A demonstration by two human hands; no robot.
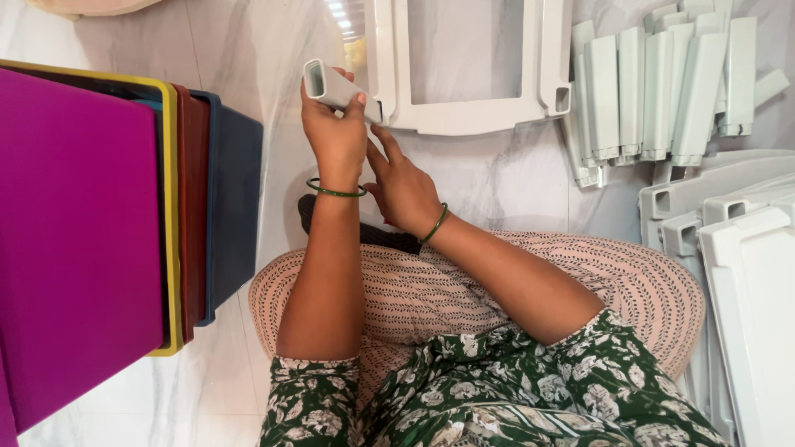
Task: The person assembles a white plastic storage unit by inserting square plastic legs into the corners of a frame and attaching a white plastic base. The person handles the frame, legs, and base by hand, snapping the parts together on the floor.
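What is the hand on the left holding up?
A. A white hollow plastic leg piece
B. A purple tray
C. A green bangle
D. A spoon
A. The left hand grips a white hollow plastic leg piece, its open end facing the camera, next to the white plastic frame on the floor; the right hand is beside it and holds nothing.

No packages, labels, signs or screens are visible in the head view. Nothing on the floor carries a visible sticker, tag or printed panel.
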